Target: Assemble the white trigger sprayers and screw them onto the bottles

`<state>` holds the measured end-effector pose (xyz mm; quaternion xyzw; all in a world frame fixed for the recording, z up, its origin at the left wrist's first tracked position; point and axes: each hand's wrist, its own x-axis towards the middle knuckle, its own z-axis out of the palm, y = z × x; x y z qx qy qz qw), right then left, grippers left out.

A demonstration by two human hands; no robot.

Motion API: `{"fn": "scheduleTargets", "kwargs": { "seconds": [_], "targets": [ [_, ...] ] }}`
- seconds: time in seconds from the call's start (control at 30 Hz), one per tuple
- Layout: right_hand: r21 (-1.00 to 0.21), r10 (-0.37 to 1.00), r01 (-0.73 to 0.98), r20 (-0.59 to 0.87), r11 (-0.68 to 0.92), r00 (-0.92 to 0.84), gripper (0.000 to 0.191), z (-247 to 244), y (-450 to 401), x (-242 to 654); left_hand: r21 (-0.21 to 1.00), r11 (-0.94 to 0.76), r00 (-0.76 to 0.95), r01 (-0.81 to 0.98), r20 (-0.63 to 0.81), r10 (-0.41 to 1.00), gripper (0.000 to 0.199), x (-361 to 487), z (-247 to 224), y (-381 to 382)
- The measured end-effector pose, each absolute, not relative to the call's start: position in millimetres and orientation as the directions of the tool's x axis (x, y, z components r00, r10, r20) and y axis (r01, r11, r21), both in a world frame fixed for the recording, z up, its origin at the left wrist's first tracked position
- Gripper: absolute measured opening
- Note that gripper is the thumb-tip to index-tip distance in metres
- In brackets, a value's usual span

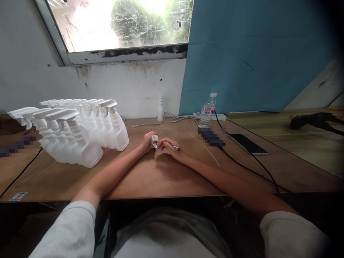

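My left hand (146, 141) is closed around a small white trigger spray head (154, 138), its round end facing up toward me. Just to the right, my right hand (172, 148) grips a slim dark pen-like tool (176, 147). The tool's near end sticks out past the fingers; its tip is hidden, so its exact kind is unclear. Both hands are close together above the brown table (150, 182). A thin white tube (205, 148) lies to the right of my right hand.
Rows of white spray bottles (91, 150) with trigger heads stand at left. A slim white bottle (160, 107) is by the wall. At right are a clear water bottle (206, 114), a dark pixelated object (211, 137), a phone (248, 144) and black cables (242, 165).
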<state>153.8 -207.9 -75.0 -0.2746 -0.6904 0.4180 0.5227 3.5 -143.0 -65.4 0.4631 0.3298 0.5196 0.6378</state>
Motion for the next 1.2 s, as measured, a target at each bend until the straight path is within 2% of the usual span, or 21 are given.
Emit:
{"fn": "scheduleTargets", "kwargs": {
  "seconds": [0.27, 0.37, 0.53, 0.63, 0.77, 0.9, 1.1, 1.2],
  "targets": [
    [-0.805, 0.766, -0.006, 0.567, 0.593, -0.303, 0.032, -73.9, -214.3, 153.1, 0.930, 0.127, 0.338, -0.344, -0.003, 0.941, 0.033, 1.6, -60.4, -144.5],
    [-0.767, 0.749, 0.074, 0.595, 0.637, -0.290, 0.031, -72.0, -216.7, 152.2, 0.934, 0.112, 0.351, -0.339, 0.015, 0.936, 0.040, 4.6, -60.8, -146.0],
    [-0.763, 0.781, 0.170, 0.616, 0.624, -0.103, 0.027, -74.8, -211.7, 153.3, 0.947, 0.014, 0.317, -0.322, 0.094, 0.944, 0.047, 9.9, -68.6, -143.6],
    [-0.775, 0.790, 0.209, 0.612, 0.597, 0.014, 0.026, -76.6, -204.5, 158.9, 0.958, -0.070, 0.252, -0.277, 0.143, 0.957, 0.040, 11.7, -77.4, -136.8],
    [-0.780, 0.796, 0.279, 0.600, 0.560, 0.081, 0.025, -74.1, -198.5, 168.1, 0.970, -0.214, 0.200, -0.117, 0.234, 0.951, 0.040, 15.2, -88.3, -127.7],
    [-0.753, 0.793, 0.392, 0.603, 0.529, 0.089, 0.024, -68.4, -196.5, 176.7, 0.933, -0.349, 0.250, 0.089, 0.318, 0.914, 0.048, 18.6, -94.4, -125.9],
    [-0.646, 0.794, 0.588, 0.608, 0.487, 0.011, 0.022, -69.9, -181.9, 200.8, 0.792, -0.506, 0.260, 0.342, 0.437, 0.861, 0.048, 16.2, -92.5, -132.9],
    [-0.551, 0.803, 0.677, 0.588, 0.488, -0.100, 0.016, -74.3, -171.6, 217.1, 0.688, -0.593, 0.273, 0.418, 0.528, 0.804, 0.039, 7.8, -66.9, -134.2]
  ]
}}
